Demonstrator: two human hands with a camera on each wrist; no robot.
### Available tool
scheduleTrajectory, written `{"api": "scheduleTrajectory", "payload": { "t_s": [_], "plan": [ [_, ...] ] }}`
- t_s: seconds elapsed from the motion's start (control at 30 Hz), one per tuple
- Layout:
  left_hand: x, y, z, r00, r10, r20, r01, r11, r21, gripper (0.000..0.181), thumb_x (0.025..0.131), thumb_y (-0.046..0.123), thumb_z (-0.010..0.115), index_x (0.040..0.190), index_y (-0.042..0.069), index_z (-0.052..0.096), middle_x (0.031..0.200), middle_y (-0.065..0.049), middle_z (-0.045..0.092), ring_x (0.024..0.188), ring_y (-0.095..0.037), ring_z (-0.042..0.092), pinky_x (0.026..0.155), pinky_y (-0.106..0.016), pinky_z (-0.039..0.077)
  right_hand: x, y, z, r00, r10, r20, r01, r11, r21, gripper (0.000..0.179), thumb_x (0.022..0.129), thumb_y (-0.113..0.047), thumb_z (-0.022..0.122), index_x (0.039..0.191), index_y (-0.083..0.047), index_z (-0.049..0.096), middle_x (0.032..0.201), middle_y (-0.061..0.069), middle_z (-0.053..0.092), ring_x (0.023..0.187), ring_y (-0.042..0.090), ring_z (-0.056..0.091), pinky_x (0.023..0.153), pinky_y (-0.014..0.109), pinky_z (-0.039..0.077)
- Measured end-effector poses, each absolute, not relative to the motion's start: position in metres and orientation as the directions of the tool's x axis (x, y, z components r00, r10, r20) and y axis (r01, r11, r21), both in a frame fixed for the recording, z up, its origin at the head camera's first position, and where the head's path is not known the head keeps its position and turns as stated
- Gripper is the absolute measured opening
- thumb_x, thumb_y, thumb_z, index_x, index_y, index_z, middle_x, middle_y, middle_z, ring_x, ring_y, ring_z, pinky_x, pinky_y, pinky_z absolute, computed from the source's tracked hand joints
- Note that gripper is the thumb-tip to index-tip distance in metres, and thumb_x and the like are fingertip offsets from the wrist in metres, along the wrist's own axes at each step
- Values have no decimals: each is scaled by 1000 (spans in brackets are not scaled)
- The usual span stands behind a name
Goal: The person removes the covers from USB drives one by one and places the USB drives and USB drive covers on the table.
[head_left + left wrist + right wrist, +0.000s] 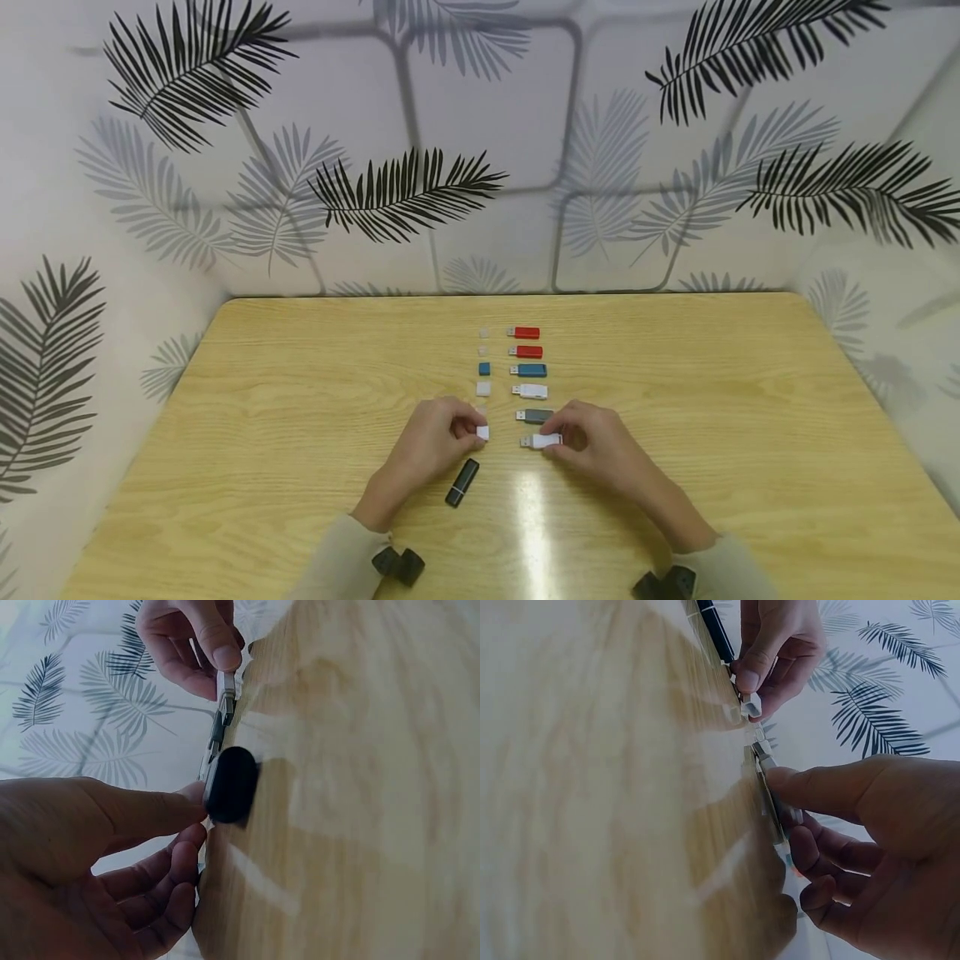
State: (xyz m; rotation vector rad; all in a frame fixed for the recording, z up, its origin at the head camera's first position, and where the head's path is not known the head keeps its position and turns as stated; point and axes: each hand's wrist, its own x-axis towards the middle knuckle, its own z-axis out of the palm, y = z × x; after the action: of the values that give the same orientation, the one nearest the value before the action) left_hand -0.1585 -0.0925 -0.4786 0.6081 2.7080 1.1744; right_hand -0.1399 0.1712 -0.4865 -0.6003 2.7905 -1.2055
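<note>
My left hand (437, 429) pinches a small white cap (483, 432) between thumb and forefinger, just above the wooden table. Across from it, my right hand (596, 437) grips a white USB flash drive (545, 441) by its rear end; the metal plug points left, toward the cap. The two pieces are apart. Right beyond that drive lies a grey USB flash drive (534, 416), partly behind the right fingers. A capped black USB flash drive (462, 482) lies slanted near the left hand; in the left wrist view its dark end hides part of the cap.
Farther back on the table (300, 358) lie another white drive (530, 391), a blue drive (528, 370) and two red drives (527, 352) in a column. Left of them runs a column of caps, including a white cap (483, 388) and a blue cap (484, 368). Leaf-patterned cloth (487, 108) stands behind.
</note>
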Motion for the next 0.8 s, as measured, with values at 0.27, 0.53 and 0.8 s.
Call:
{"api": "scheduleTrajectory", "payload": {
  "t_s": [0.27,0.53,0.8],
  "plan": [
    [-157,-89,-477,-916,397,56,327,659,678,12,86,4,83,98,6,78,85,3,68,72,-5,58,63,-21,51,-140,170,-488,-916,-381,127,-357,630,-690,18,83,0,83,95,-11,76,86,-5,66,78,12,59,66,26,51],
    [-157,-89,-477,-917,394,62,326,651,685,14,86,4,83,98,7,78,83,4,68,70,-5,58,63,-21,52,-138,169,-487,-917,-378,128,-359,641,-679,18,83,1,83,95,-11,77,87,-5,65,76,11,58,62,23,48],
    [-158,-90,-476,-919,392,46,312,648,694,15,86,3,83,99,6,79,84,3,69,71,-5,59,63,-21,52,-138,168,-486,-927,-358,111,-333,654,-679,17,83,-2,84,97,-10,77,86,-5,65,73,8,57,61,23,49]
  ]
}}
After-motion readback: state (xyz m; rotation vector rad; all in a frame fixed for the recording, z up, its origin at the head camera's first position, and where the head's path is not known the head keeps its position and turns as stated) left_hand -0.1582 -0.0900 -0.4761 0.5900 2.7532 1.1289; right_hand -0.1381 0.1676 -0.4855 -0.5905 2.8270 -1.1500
